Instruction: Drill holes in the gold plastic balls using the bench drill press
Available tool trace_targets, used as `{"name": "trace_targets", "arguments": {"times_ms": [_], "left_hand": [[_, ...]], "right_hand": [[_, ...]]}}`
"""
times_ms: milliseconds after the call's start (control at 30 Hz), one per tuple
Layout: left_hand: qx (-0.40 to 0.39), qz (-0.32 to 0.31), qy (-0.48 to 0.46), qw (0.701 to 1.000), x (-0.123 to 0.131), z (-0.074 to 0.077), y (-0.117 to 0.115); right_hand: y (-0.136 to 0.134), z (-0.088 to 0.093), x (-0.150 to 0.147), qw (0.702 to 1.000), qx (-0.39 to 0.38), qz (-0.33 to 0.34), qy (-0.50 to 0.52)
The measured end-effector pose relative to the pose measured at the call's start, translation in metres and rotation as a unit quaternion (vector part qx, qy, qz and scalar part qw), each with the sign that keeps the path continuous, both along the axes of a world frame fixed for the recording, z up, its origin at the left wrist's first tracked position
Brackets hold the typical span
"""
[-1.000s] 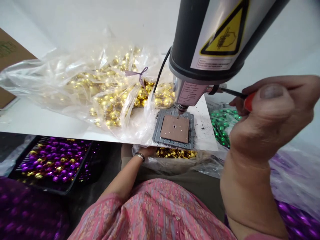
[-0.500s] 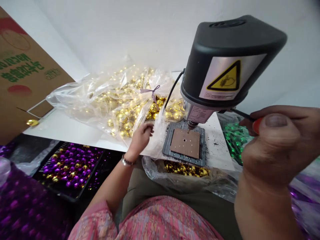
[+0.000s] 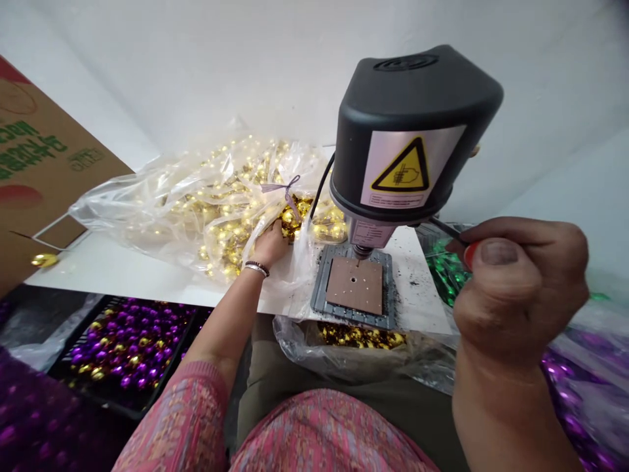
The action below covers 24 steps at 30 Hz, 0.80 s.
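My left hand reaches into the mouth of a clear plastic bag full of shiny gold balls. Its fingertips are hidden among the balls and the film. My right hand is closed around the red-knobbed lever of a black bench drill press. Below the drill's chuck lies a brown square board with a small hole in its middle, resting on the grey drill base. No ball sits on the board.
Under the table edge a plastic-lined container holds gold balls. A black crate of purple and gold balls stands at lower left. A cardboard box is at far left, with one gold ball beside it. Green balls lie behind my right hand.
My left hand has moved forward from the bag's front edge into its opening among the gold balls. My right hand stays on the lever. The view has shifted slightly.
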<state>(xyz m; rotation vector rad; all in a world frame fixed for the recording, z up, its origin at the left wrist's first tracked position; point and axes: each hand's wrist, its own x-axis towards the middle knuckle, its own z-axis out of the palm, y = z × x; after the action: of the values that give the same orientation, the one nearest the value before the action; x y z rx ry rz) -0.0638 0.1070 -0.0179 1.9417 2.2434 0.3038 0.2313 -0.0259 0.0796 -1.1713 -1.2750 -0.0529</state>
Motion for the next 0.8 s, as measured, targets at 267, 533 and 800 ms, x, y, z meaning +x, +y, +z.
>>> {"name": "trace_targets", "arguments": {"times_ms": [267,533,800], "left_hand": [[0.13,0.014,-0.187,0.974,0.003,0.009,-0.028],[-0.016,-0.029,-0.71,0.703,0.031,0.028,-0.114],[-0.133,-0.037,-0.799,0.585,0.068,0.003,-0.133]], "right_hand": [[0.001,-0.002,-0.001,1.0,0.028,0.001,-0.007],[0.001,-0.003,-0.003,0.999,0.039,0.015,0.008],[-0.003,-0.002,-0.004,0.998,0.027,0.047,-0.007]]}}
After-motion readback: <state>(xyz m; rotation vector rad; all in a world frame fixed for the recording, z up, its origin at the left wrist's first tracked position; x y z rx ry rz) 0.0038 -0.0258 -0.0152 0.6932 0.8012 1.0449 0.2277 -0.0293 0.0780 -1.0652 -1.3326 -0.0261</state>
